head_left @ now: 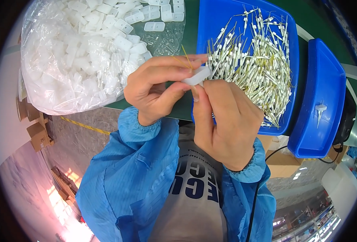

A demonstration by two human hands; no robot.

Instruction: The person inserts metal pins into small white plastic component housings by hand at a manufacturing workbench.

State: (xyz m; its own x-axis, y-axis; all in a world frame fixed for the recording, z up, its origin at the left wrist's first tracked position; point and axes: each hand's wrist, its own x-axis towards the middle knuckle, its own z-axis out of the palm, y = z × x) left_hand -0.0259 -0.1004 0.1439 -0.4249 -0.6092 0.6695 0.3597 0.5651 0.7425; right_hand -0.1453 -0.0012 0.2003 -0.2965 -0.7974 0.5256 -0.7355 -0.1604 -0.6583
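In front of my chest, my left hand [152, 84] pinches a small white plastic block [201, 75] between thumb and fingers. Two thin yellowish wires [187, 57] stick up by its fingertips. My right hand [231, 117] is closed, thumb and forefinger pressed together at the block's near right side. Whether a second small piece sits in that pinch is hidden by the fingers. Just beyond both hands lies a blue tray [247, 131] heaped with thin wired parts [263, 68] that have white bodies.
A clear plastic bag [65, 97] full of white blocks lies at the left, with several loose blocks [154, 26] beside it on the green table [191, 24]. At the right, a smaller blue tray [313, 139] holds one white block with wires [320, 108]. A black cable [254, 201] hangs by my right sleeve.
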